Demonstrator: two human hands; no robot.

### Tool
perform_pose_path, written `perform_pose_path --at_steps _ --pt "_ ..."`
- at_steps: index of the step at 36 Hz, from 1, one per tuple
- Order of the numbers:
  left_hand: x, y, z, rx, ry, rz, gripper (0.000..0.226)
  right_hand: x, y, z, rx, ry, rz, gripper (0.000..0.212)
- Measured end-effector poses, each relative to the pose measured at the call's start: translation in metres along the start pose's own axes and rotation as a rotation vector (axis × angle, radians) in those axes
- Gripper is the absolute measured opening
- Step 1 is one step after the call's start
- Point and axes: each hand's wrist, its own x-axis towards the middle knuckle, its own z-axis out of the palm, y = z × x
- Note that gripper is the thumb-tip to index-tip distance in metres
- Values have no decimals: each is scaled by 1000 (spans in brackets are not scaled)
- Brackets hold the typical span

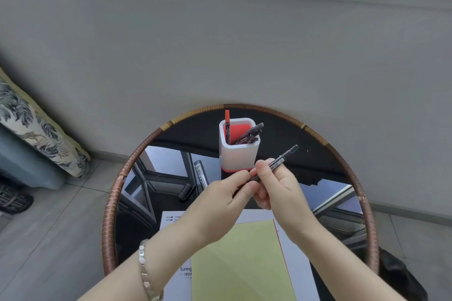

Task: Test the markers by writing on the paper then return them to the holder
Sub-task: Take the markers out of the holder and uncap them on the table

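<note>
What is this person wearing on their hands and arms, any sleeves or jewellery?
No sleeves show; both forearms are bare to the frame's edge. The left hand has a silver-coloured bracelet of chunky faceted links at its wrist. The right hand shows no ring, watch or glove.

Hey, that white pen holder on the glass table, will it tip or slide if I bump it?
The holder looks tall and narrow, with markers leaning to one side, so a high bump might tip it. The glossy glass table probably lets it slide if pushed low. It seems rigid plastic, likely light.
</note>
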Motion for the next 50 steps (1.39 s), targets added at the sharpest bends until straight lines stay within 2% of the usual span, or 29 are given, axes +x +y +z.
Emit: perform_pose_path --at_steps 6,9,11,12,17,22,27,31,34,39,43,47,50 --pt "-1 -5 -5 -87 -41 -134 25 1 8 -11 -7 -139 45 12" --pt "-4 -13 -7 -87 21 -258 23 10 7 -18 11 3 37 16" --pt "-7 -19 -10 -109 104 -316 17 19 4 -28 -125 110 21 19" --pt "-8 -22 -11 -104 143 -328 18 23 2 -32 -206 105 41 20" --pt "-14 -33 -13 -85 240 -362 20 33 18 -39 -720 -152 425 24" --pt "-12 -39 -8 -110 292 -368 14 48 66 -29 -978 -31 415 44" --pt "0 -46 2 109 350 -331 7 57 84 -12 -1012 81 289 49" --pt "15 -51 11 331 331 -284 9 54 88 -5 -982 147 263 30" --pt "25 -53 17 595 291 -253 14 51 89 -6 -931 156 268 30" --pt "34 -60 24 801 143 -292 18 50 87 -11 -878 131 265 34" --pt "34 -61 21 812 143 -235 22 53 77 -19 -760 212 207 28" --pt "25 -55 7 687 219 -195 26 64 49 -26 -583 391 -25 32" --pt "13 -48 -3 572 246 -210 23 80 29 -27 -562 435 -107 35"
